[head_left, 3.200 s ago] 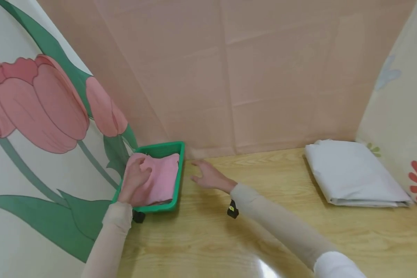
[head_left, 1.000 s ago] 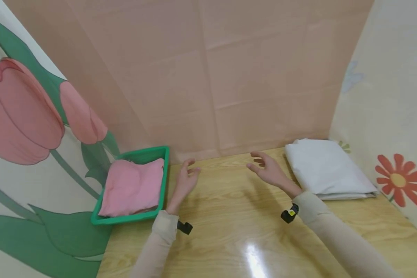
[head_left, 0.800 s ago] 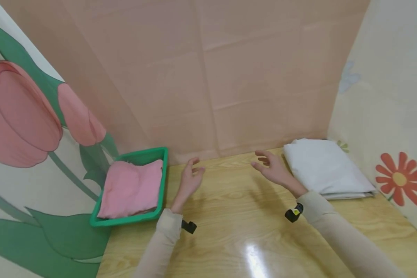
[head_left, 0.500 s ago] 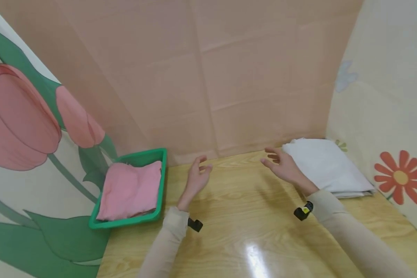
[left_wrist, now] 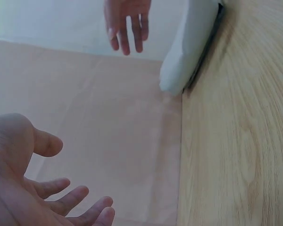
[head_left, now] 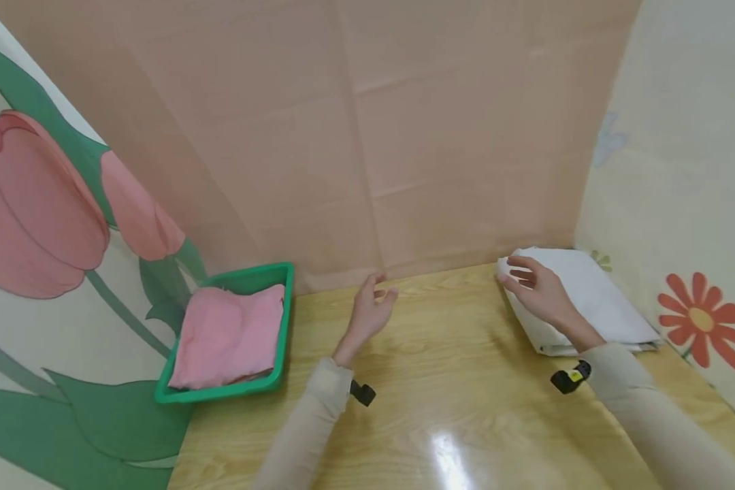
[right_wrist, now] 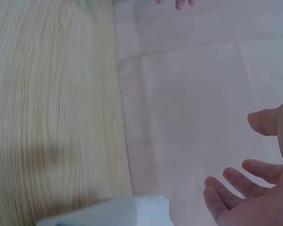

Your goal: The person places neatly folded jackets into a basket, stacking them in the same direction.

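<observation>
My right hand (head_left: 542,296) hovers by the left edge of a folded white cloth or sheet (head_left: 600,299), overlapping it in the head view, fingers relaxed and holding nothing. In the right wrist view the white bundle (right_wrist: 127,212) shows low in the picture, apart from the fingers (right_wrist: 247,183). My left hand (head_left: 369,313) is in the air over the middle of the table, palm turned inward, fingers loosely bent and bare. The left wrist view shows its spread fingers (left_wrist: 75,202) with the white bundle (left_wrist: 186,52) beyond.
A green basket (head_left: 284,320) with folded pink cloth (head_left: 229,337) stands at the table's left, against the tulip-printed wall (head_left: 49,197). Behind the wooden table (head_left: 404,408) hangs a creased pinkish-beige sheet (head_left: 441,136). A flower-decorated wall (head_left: 680,204) borders the right side.
Both hands have moved right, away from the green basket; the right one has reached the white bundle's left edge. The view has turned right too. Basket and bundle stay put on the table.
</observation>
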A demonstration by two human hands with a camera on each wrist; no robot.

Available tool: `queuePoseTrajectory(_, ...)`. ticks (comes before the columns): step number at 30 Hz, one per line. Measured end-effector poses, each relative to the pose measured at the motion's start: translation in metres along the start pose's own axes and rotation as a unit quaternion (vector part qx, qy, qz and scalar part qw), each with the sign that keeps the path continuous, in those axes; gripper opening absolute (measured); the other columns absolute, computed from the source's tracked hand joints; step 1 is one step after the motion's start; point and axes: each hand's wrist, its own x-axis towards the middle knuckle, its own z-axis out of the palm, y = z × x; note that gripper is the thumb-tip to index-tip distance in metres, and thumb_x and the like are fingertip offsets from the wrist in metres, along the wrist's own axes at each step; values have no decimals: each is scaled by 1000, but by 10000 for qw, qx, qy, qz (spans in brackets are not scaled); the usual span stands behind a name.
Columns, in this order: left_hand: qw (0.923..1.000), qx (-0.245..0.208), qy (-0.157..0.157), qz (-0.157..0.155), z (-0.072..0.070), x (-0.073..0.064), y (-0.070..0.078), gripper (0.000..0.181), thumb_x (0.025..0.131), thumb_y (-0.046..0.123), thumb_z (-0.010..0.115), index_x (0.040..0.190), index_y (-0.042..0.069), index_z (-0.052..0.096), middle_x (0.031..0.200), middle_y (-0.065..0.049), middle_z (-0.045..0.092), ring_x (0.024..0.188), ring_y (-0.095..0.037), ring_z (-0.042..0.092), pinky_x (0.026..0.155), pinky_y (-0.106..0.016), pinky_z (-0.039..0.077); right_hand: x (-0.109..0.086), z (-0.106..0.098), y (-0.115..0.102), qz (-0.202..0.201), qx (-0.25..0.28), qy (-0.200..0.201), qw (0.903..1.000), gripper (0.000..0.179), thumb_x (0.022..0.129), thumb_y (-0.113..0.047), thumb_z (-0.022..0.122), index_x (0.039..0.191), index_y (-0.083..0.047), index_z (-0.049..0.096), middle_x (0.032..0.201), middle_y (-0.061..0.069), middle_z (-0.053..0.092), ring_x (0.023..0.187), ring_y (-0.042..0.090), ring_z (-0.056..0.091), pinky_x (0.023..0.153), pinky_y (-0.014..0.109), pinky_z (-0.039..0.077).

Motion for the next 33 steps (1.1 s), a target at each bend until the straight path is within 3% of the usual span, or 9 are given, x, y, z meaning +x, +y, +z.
queuePoseTrajectory(2, 10000, -1, -18, -22, 7, 1, 2, 54, 108, 30, 62, 157, 13, 48, 162, -10, 49, 138, -39, 56, 105, -53, 56, 0, -9, 7, 53, -57, 45, 10000, 68, 107, -39, 64, 160, -1, 43, 159, 32, 47, 136, 57, 54, 85, 14, 52)
queuePoseTrajectory(5, 10000, -36, -72, 53, 17, 3, 5, 54, 107, 30, 62, 157, 13, 49, 161, -10, 50, 137, -40, 57, 104, -53, 56, 1, -21, 17, 139, -114, 97, 9998, 71, 107, -43, 63, 161, -2, 41, 160, 32, 46, 137, 58, 53, 79, 5, 44)
queuePoseTrajectory(10, 9993, -124, -278, 205, 34, 4, 14, 55, 108, 28, 61, 158, 12, 47, 161, -10, 50, 138, -43, 56, 104, -53, 56, -3, -42, 30, 325, -286, 165, 9989, 76, 107, -48, 61, 163, -1, 38, 161, 33, 44, 137, 59, 52, 75, 3, 44)
queuePoseTrajectory(15, 9992, -29, -366, 173, 46, 4, 23, 56, 108, 30, 62, 159, 15, 47, 161, -7, 50, 136, -36, 57, 105, -49, 56, -7, -58, 43, 369, -373, 256, 9983, 77, 107, -46, 62, 161, 3, 38, 159, 36, 44, 135, 61, 52, 73, 2, 43)
queuePoseTrajectory(30, 9986, -90, -510, 112, 78, 9, 36, 57, 108, 33, 61, 161, 18, 44, 163, -6, 49, 138, -34, 55, 108, -49, 53, -14, -86, 93, 665, -541, 634, 9943, 81, 106, -49, 61, 163, 3, 36, 158, 38, 44, 134, 62, 49, 71, 0, 37)
queuePoseTrajectory(32, 9985, -109, -524, 106, 84, 9, 37, 57, 108, 34, 62, 160, 18, 45, 162, -6, 49, 138, -33, 55, 107, -49, 54, -15, -89, 98, 691, -656, 664, 9932, 80, 106, -49, 60, 163, 3, 36, 157, 38, 45, 133, 62, 50, 71, 3, 39)
queuePoseTrajectory(33, 9984, -139, -535, 101, 87, 9, 37, 56, 108, 35, 62, 160, 18, 46, 162, -6, 49, 137, -34, 55, 107, -49, 54, -15, -90, 101, 682, -713, 666, 9929, 80, 107, -49, 59, 163, 3, 36, 156, 39, 45, 133, 63, 50, 77, 9, 47)
